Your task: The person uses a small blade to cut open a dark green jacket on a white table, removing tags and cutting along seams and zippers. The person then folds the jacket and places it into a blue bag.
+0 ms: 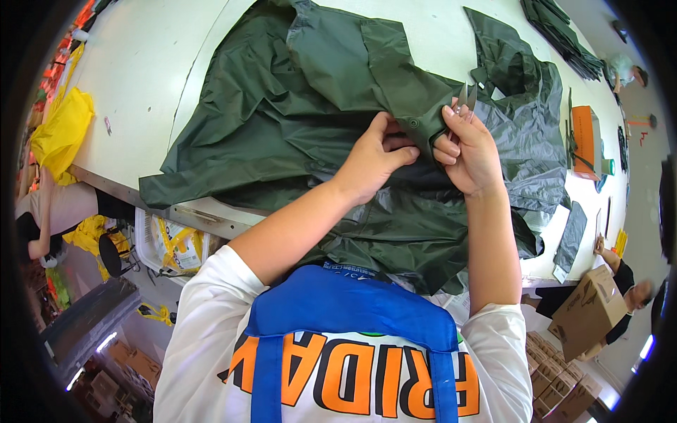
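A dark green rain jacket [282,120] lies spread and rumpled on the white table, its near part hanging over the edge toward me. My left hand [370,162] is closed on a fold of it, thumb and fingers pinching the cloth. Just right of those fingers a small round snap [414,122] shows on the jacket. In my right hand [476,151] is a small pair of scissors [465,99], blades pointing away from me and slightly apart. The right fingers also touch the jacket's edge beside the snap. The scissors' handles are mostly hidden by the hand.
Another dark green garment [525,127] lies right of my hands, with folded ones [557,35] beyond. An orange box [585,141] stands at the table's right. Yellow cloth [63,134] hangs at the left edge. A person at right holds a cardboard box [589,310]; another sits at left.
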Demonstrator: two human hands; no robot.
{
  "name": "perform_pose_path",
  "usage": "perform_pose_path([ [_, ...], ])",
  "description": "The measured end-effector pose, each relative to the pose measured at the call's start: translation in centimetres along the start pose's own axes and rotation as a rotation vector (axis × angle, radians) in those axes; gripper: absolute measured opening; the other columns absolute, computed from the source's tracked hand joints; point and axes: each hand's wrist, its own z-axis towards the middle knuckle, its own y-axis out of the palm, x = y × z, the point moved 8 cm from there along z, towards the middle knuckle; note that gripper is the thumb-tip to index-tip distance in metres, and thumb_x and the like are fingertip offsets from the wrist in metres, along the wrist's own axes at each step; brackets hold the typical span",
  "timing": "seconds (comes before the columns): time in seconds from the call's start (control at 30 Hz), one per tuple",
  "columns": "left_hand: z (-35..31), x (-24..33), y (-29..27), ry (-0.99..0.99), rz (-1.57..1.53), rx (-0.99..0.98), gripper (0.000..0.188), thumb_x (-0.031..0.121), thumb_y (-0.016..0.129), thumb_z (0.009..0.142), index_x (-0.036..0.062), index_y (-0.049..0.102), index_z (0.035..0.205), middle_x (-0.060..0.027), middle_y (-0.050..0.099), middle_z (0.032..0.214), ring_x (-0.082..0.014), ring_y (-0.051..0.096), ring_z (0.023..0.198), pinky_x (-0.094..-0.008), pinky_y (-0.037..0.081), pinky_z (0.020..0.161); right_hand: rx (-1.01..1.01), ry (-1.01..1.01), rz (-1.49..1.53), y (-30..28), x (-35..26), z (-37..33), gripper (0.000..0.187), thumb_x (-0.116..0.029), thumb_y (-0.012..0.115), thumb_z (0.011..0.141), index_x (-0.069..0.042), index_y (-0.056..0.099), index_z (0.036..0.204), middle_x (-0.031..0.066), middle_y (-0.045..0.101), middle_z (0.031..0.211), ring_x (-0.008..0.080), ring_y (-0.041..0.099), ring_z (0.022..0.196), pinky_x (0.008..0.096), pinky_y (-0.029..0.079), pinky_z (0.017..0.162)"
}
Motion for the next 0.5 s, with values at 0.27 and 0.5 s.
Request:
perform_pose_path([
  [0.27, -2.3, 1.5, 0.8, 0.029, 0.100, -0.128, 0.009, 0.003, 0.062, 0.088, 0.0034, 0.056, 0.095, 0.0016, 0.057, 0.087, -0.0052, 0.052, 0.081, -0.0211, 0.044, 0.076, 0.171, -0.310, -0.462, -2.2, -3.7, 0.3, 0.007, -0.007, 0.055, 0.091, -0.005, 0.055, 0.098, -0.0038, 0.049, 0.073, 0.0024, 0.037, 0.050, 0.0181, 0.030, 0.046],
  [0.5, -3.6, 1.5, -0.4, 0.041, 0.285, -0.080, 0.022, 0.004, 0.056, 0.091, 0.0013, 0.056, 0.112, -0.0022, 0.060, 0.097, -0.0074, 0.055, 0.085, -0.0242, 0.046, 0.077, -0.562, -0.446, -1.241, 8.8, -3.9, -0.5, 0.034, -0.004, 0.058, 0.083, -0.002, 0.058, 0.117, 0.0051, 0.064, 0.110, 0.0139, 0.058, 0.078, 0.0250, 0.045, 0.068],
])
